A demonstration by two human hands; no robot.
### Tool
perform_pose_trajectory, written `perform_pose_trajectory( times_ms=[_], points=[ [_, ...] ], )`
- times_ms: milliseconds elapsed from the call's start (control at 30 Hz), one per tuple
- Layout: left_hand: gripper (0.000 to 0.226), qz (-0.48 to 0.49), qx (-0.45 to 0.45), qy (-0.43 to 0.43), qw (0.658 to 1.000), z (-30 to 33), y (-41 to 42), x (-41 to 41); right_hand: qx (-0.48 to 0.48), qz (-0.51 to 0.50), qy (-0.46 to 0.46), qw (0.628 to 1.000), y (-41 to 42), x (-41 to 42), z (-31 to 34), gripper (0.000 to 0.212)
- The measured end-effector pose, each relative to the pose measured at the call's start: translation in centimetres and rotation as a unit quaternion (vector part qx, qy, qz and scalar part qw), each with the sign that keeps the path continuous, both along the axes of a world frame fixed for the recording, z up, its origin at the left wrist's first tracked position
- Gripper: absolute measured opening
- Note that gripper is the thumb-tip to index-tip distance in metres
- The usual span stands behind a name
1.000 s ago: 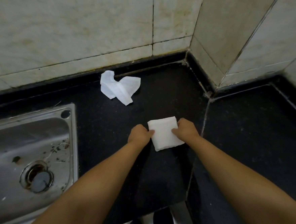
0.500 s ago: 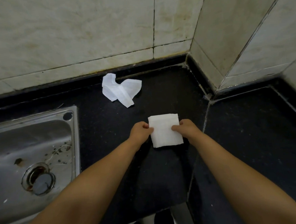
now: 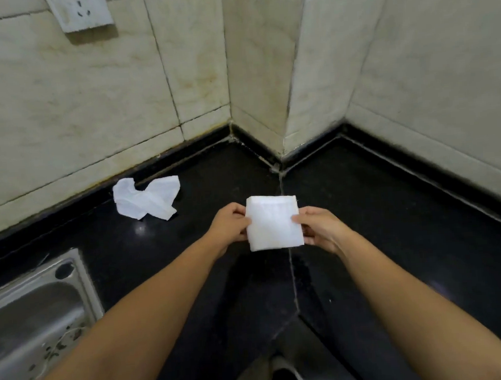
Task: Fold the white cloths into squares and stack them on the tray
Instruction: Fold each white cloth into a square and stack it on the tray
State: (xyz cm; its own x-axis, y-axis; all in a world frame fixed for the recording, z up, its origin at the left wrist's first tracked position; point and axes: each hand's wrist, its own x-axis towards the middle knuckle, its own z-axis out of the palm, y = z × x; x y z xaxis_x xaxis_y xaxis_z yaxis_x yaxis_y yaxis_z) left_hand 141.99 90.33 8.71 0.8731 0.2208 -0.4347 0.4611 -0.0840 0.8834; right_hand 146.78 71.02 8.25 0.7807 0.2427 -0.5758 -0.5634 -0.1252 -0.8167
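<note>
- Holding a folded white cloth (image 3: pixel 273 222) between both hands, the person keeps it lifted over the black desk (image 3: pixel 393 209), above the seam that runs from the desk's inner corner toward its front edge.
- The left hand (image 3: pixel 229 227) is closed on the cloth's left edge, and the right hand (image 3: pixel 320 229) is closed on its right edge, thumbs on top.
- The cloth lies directly between the hands, so neither is nearer. It looks nearly square, with no clear long axis, its edges roughly parallel to the desk's front edge.
- No tray shows in this view, so I cannot tell which way the square must travel. That direction is what the coming move depends on.
- A crumpled white cloth (image 3: pixel 147 201) lies on the desk against its back edge, well apart from the hands and nearer the left one, which seems the likelier to fetch it.
- A steel sink (image 3: pixel 36 317) sits at the desk's left end.
</note>
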Motion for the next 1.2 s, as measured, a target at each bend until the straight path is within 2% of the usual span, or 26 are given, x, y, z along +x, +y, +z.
perform_pose_trajectory(
  times_ms=[133, 367, 533, 800, 1000, 1200],
  points=[
    [0.015, -0.081, -0.005, -0.004, 0.997, 0.8, -4.8, -1.9, -0.044, -0.103, -0.070, 0.991, -5.0, -6.0, 0.3, 0.009],
    [0.015, -0.254, -0.032, -0.015, 0.967, 1.3, -17.4, -7.3, -0.063, -0.299, -0.091, 0.948, -16.1, -18.7, 1.0, 0.009],
    [0.018, -0.395, -0.025, -0.021, 0.918, 2.5, -27.6, -12.9, -0.083, -0.431, -0.102, 0.893, -24.4, -29.1, 1.3, 0.009],
    [0.022, -0.589, -0.049, -0.024, 0.806, 2.4, -46.4, -28.7, -0.096, -0.599, -0.093, 0.790, -37.5, -51.0, 2.0, 0.009],
    [0.021, -0.664, -0.096, -0.019, 0.741, 3.1, -60.5, -45.1, -0.119, -0.679, -0.082, 0.720, -47.7, -68.8, 3.2, 0.010],
    [0.020, -0.699, -0.130, 0.004, 0.703, 5.2, -71.4, -57.5, -0.141, -0.726, -0.093, 0.667, -56.4, -81.6, 5.8, 0.017]
  ],
)
